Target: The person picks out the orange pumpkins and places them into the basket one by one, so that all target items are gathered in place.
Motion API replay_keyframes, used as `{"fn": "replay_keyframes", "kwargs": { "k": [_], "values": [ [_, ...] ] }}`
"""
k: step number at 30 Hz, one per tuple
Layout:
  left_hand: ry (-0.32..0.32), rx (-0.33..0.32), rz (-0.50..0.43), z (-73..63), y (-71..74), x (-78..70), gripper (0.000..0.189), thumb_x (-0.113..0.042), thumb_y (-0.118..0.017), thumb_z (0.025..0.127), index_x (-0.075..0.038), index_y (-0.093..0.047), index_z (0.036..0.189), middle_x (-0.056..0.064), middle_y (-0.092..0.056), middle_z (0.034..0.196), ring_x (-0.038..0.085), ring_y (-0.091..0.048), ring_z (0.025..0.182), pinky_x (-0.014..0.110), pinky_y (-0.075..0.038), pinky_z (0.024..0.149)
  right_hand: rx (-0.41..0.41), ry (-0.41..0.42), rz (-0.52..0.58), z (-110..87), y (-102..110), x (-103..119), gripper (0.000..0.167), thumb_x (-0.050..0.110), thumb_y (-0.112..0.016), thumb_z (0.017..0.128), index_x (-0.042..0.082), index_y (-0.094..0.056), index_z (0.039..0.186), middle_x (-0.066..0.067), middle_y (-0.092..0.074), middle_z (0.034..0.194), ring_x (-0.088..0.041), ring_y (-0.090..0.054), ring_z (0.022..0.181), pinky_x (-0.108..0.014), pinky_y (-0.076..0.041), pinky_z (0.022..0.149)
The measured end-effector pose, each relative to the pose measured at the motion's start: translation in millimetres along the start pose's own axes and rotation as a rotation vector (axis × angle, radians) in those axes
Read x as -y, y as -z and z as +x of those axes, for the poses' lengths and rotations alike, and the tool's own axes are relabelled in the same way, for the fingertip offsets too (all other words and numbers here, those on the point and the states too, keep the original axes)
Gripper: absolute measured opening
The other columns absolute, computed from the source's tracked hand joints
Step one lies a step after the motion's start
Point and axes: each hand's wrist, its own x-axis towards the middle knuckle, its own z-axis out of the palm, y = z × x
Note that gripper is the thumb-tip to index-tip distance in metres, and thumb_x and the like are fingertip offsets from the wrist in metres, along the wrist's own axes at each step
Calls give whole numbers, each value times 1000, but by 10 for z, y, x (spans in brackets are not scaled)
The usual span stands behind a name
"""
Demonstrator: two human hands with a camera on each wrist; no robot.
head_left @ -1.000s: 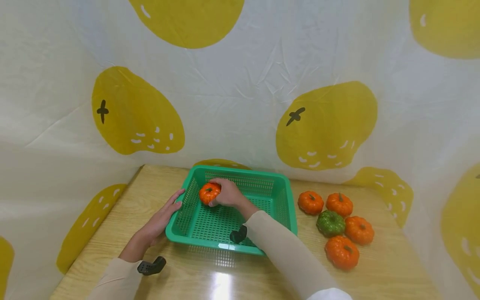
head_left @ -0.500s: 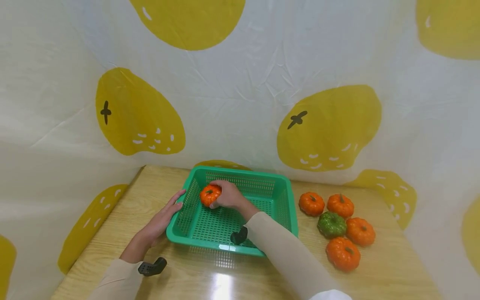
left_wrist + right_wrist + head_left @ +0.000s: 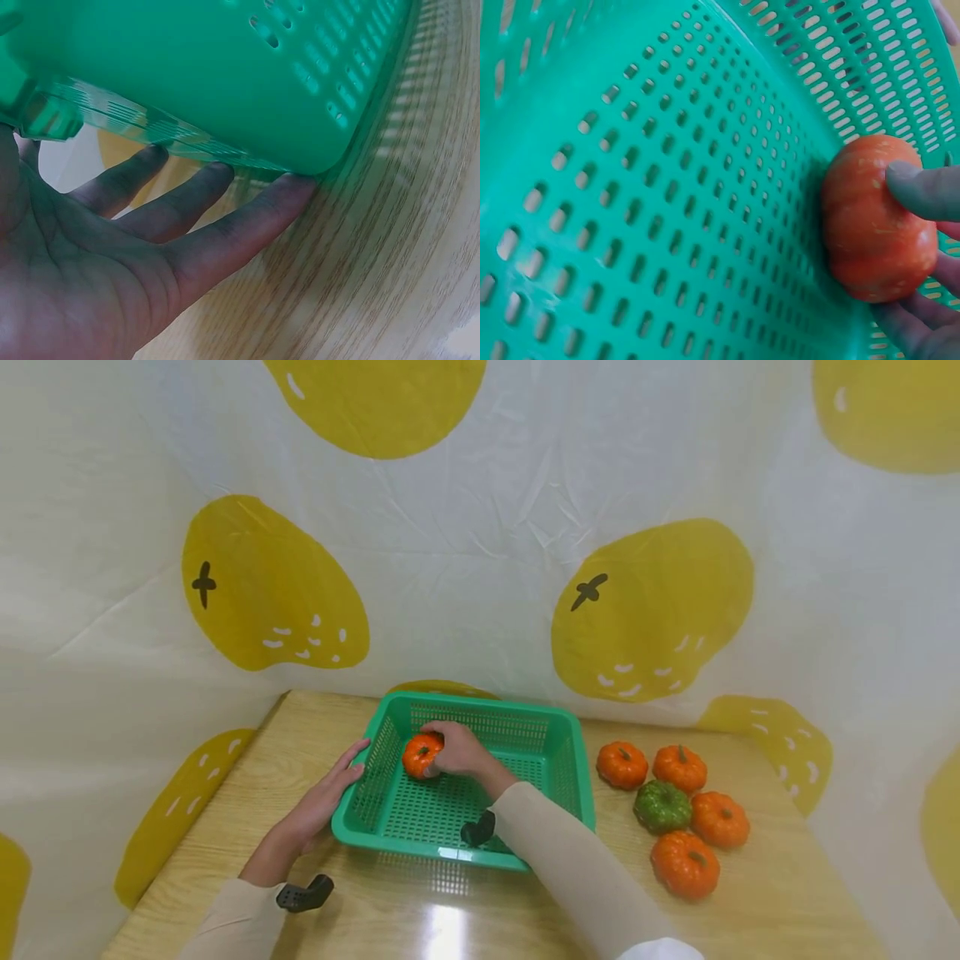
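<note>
A green plastic basket (image 3: 345,835) with slotted walls stands on the wooden table. Inside its left end, my right hand (image 3: 461,750) holds a small orange pumpkin (image 3: 418,757), low near the basket floor. The right wrist view shows the thumb across the pumpkin (image 3: 874,225) and fingers curled behind and under it. My left hand (image 3: 322,797) lies against the basket's left side, its fingers extended. Seen from the left wrist, the fingertips of the left hand (image 3: 172,255) touch the outside of the basket's wall (image 3: 225,97).
Right of the basket sit several small orange pumpkins (image 3: 684,865) grouped around one green pumpkin (image 3: 663,807). The wooden table (image 3: 375,910) meets a white curtain (image 3: 465,593) with yellow fruit prints at its back and sides.
The right hand and the pumpkin have shifted slightly right and nearer inside the basket, and the pumpkin has turned a little. The left hand and the basket stay in place.
</note>
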Motion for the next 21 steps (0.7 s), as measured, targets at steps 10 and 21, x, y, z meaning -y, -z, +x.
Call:
{"fn": "replay_keyframes", "kwargs": {
  "k": [10,21],
  "values": [
    [8,1,-5,-13,-22,0,61,-53,-30,113,-42,-6,167,12,0,176,42,-36,144,41,-50,101,7,3,48,-37,190,67,68,2,-81,81,6,-60,146,-12,-59,151,-38,-56,132,-50,-54,100],
    [3,-3,-7,-23,-28,-9,60,-53,-30,113,-42,-6,167,13,-1,176,40,-42,139,41,-52,97,-41,-33,107,-126,540,135,63,8,-84,85,9,-62,144,-11,-60,150,-38,-56,136,-50,-53,103]
  ]
}}
